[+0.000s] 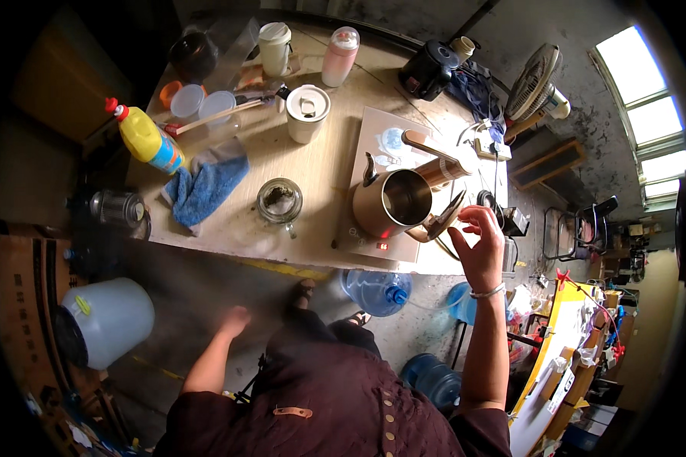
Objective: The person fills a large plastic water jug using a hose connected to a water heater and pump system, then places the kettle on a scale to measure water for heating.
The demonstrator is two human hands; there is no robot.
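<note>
My right hand (480, 242) is beside the raised lid (440, 219) of a metal kettle (381, 207); its fingers are bent, with a gap between thumb and forefinger and nothing visible in them. The kettle sits on a flat heating plate (351, 245) with a lit red display, its mouth uncovered and its handle (434, 152) toward the far right. My left hand (235, 320) hangs low in front of the table, blurred, its fingers unclear. Left of the kettle stands a glass mug (280, 202) with dark bits inside.
A blue cloth (209, 190) and a yellow bottle (149, 139) lie at the table's left. Lidded cups (308, 114) and a black jug (428, 70) stand farther back. Below the table edge are a large water bottle (377, 291) and a white barrel (110, 320).
</note>
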